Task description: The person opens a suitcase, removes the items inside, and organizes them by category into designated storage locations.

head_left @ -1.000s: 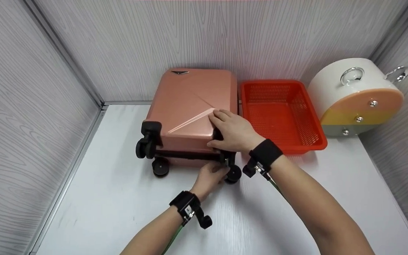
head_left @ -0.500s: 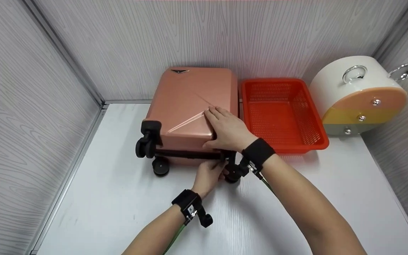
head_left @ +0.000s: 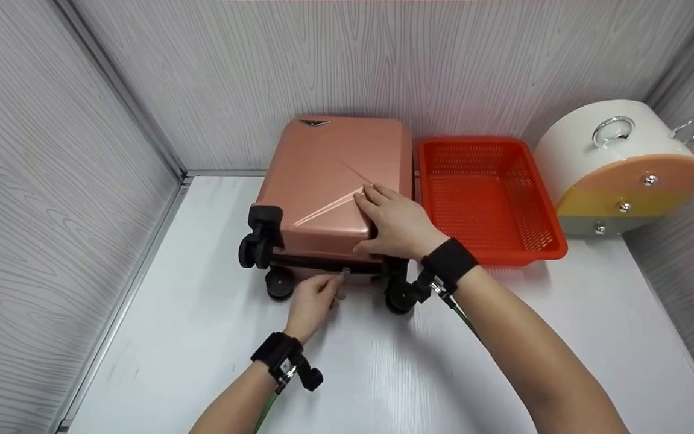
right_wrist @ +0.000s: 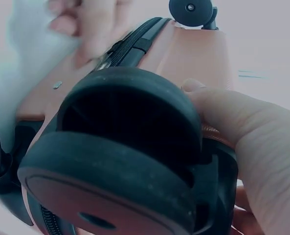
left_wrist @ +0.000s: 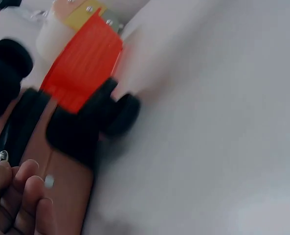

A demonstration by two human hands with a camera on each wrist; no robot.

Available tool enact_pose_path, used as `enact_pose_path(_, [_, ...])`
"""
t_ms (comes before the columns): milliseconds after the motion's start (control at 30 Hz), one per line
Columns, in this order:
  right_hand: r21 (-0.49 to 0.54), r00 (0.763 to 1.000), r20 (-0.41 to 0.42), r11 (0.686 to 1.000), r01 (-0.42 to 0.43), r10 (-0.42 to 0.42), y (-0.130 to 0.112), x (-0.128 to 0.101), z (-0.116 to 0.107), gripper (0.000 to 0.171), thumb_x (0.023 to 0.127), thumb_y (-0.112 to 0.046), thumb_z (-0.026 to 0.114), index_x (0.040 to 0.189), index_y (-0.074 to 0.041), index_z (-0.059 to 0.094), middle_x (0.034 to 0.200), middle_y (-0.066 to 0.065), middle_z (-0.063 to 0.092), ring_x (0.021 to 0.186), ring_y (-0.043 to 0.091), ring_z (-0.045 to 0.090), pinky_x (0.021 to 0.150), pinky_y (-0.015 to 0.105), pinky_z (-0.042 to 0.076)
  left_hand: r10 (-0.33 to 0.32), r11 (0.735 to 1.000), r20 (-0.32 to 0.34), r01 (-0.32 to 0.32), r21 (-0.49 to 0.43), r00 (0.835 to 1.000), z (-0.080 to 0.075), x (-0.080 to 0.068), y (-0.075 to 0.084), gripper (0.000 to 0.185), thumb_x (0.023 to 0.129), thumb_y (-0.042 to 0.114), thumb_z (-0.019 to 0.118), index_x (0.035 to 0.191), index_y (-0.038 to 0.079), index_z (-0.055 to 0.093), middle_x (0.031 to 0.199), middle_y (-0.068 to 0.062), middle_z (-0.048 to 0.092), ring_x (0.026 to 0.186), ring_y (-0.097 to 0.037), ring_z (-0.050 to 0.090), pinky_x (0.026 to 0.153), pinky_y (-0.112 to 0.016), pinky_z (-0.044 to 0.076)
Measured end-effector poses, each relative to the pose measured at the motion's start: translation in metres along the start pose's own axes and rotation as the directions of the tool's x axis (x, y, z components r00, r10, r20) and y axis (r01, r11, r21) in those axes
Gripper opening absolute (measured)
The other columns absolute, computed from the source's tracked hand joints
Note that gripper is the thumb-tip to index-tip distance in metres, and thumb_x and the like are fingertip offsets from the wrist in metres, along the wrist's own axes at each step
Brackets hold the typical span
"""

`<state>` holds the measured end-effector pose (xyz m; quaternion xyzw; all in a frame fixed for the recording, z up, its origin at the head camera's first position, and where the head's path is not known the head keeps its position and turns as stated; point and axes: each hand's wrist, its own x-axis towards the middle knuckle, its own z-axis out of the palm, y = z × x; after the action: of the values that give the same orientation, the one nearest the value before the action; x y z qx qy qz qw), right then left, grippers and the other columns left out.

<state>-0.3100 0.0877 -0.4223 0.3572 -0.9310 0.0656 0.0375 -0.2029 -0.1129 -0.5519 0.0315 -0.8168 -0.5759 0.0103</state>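
**Both hands on the pink suitcase's zipper end**

The white table (head_left: 202,337) carries a pink suitcase (head_left: 334,175) lying flat against the back wall, wheels toward the person. Just beside it on the right sits a red basket (head_left: 485,199), and beyond that a white drum-shaped container (head_left: 600,157). The right hand (head_left: 398,226) lies on the suitcase's near right corner, fingers spread flat on the shell and thumb hooked over the edge above a black wheel (head_left: 400,295). The left hand (head_left: 313,301) pinches the small metal zipper pull (head_left: 345,272) at the suitcase's near edge, fingers curled narrowly.
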Motion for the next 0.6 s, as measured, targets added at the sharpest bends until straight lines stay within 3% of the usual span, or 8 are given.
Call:
enact_pose_path(200, [-0.006, 1.000, -0.012, 1.000, 0.014, -0.014, 0.004, -0.002, 0.004, 0.105, 0.080, -0.067, 0.076, 0.159, -0.008, 0.038, 0.163, 0.015, 0.034, 0.150, 0.036, 0.030, 0.117, 0.049, 0.033, -0.035, 0.999, -0.093, 0.031, -0.043, 0.995, -0.041, 0.001, -0.017, 0.029, 0.103, 0.025, 0.064, 0.107, -0.002, 0.075, 0.082, -0.008, 0.072, 0.071, -0.021, 0.066, 0.061, -0.024, 0.052])
enact_pose_path(367, [0.001, 0.999, -0.023, 0.999, 0.038, -0.038, 0.009, -0.005, 0.004, 0.101, 0.083, -0.063, 0.074, 0.158, -0.006, 0.038, 0.163, 0.014, 0.034, 0.150, 0.037, 0.030, 0.118, 0.048, 0.031, -0.060, 0.997, -0.163, 0.052, -0.057, 0.985, -0.071, 0.003, -0.033, 0.029, 0.104, 0.025, 0.063, 0.108, -0.001, 0.075, 0.082, -0.009, 0.070, 0.072, -0.020, 0.065, 0.065, -0.026, 0.055])
enact_pose_path(600, [0.027, 0.999, -0.022, 0.999, 0.033, -0.033, 0.009, -0.007, 0.004, 0.101, 0.083, -0.061, 0.076, 0.159, -0.007, 0.037, 0.163, 0.012, 0.034, 0.151, 0.036, 0.028, 0.120, 0.048, 0.028, -0.092, 0.994, -0.174, 0.100, 0.035, 0.980, -0.107, 0.005, -0.042, 0.033, 0.105, 0.031, 0.061, 0.107, 0.000, 0.074, 0.088, -0.010, 0.072, 0.081, -0.026, 0.068, 0.070, -0.028, 0.055])
